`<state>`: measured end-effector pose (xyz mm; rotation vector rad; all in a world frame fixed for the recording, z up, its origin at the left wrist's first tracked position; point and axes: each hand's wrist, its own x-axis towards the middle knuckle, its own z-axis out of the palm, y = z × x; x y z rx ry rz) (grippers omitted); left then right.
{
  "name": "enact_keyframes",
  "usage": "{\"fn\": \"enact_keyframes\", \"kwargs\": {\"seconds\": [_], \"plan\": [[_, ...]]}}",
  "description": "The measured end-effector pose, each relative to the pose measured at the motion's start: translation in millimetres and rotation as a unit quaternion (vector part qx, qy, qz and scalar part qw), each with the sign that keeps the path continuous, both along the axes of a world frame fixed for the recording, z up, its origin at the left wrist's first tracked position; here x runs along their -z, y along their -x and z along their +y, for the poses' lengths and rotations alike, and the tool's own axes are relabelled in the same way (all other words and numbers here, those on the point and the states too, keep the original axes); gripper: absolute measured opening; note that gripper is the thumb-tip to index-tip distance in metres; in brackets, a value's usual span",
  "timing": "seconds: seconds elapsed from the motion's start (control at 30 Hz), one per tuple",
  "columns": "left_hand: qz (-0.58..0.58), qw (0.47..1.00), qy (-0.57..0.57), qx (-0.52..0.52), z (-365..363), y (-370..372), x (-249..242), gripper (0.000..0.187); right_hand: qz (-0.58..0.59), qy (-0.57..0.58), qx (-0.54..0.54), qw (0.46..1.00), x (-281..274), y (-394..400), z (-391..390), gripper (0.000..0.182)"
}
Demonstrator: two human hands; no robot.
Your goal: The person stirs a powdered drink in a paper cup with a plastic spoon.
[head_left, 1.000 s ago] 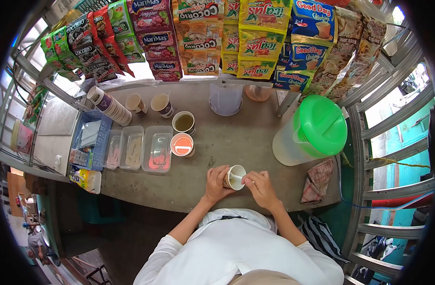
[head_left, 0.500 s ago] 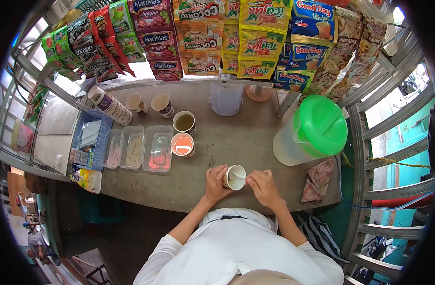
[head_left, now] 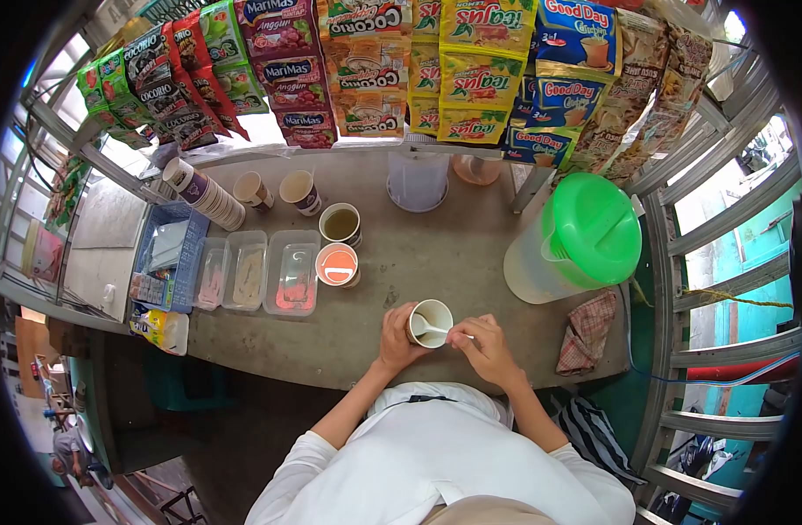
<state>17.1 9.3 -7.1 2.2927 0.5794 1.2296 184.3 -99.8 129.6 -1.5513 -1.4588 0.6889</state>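
Metal slats (head_left: 725, 353) — turquoise wall (head_left: 744, 248) beyond.

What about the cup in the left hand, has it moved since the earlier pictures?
No, not noticeably: against the orange-topped cup, the paper cup in the left hand keeps its place, below and to the right in the view.

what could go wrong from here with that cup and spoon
The spoon in the right hand could catch and tip the cup that the left hand holds. The cup is near the front edge of the table, so a spill might reach the white clothing. The yellowish drink looks uncovered, so a careless reach could knock it over.
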Motion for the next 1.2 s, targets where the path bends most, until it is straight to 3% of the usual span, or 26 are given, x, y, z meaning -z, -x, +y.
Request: {"fn": "enact_keyframes", "kwargs": {"seconds": [0.53, 1.2], "plan": [[0.021, 0.994, 0.093, -0.046, -3.2, 5.9, 4.1, 0.106, -0.056, -0.041, 0.01, 0.998, -27.0, -5.5, -2.6, 0.015], [0.026, 0.994, 0.093, -0.06, -3.8, 5.1, 5.6, 0.102, -0.066, -0.005, 0.011, 0.998, -15.5, -0.7, -2.1, 0.016]]}}
